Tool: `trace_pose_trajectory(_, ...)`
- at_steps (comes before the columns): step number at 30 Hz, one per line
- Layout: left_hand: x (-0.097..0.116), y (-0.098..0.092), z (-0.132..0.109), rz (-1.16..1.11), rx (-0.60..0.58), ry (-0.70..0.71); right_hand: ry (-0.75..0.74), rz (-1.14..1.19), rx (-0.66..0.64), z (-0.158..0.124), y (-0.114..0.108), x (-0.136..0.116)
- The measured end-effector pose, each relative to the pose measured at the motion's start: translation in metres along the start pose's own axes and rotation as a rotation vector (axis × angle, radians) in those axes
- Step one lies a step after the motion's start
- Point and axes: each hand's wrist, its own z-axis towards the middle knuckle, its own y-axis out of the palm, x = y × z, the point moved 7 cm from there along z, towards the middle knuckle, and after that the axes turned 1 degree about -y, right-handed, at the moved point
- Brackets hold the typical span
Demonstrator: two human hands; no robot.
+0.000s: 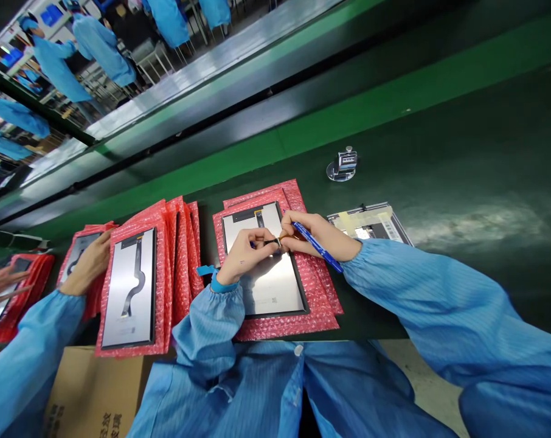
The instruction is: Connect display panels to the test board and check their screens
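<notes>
A flat, silver-white display panel with a black border [275, 295] lay in front of the person on red bubble-wrap sleeves [323, 301], presumably so that the wrap cushioned it from the dark green surface [467, 182]. Above the panel, the left hand [246, 252] had its grip closed on a thin, dark ribbon cable [272, 242], while the right hand [318, 234] pinched its amber-coloured end, likely to steady so small a part from both sides; the fingers hid the exact contact. A slim blue pen [321, 249] slanted across the right hand, apparently tucked there to leave thumb and forefinger free. Just beyond that hand lay a flat part with yellowish tape [371, 222], and farther back stood a small chrome counter [343, 164], probably set apart to avoid crowding the fingers. To the left, a co-worker's hand [88, 261] was near another stack of red wrap [163, 267]
</notes>
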Motion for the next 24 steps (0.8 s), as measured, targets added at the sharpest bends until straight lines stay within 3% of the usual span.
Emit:
trace_pose_trajectory(10,0.0020,0.0022,-0.0012,-0.155,0.108,-0.004,-0.008,0.014,0.089,-0.0003,-0.0052,0.0060)
trace_pose_trajectory(24,-0.0037,0.0031,0.0001,-0.239,0.070,-0.078,0.014,0.070,0.099,-0.0002,-0.0036,0.0046)
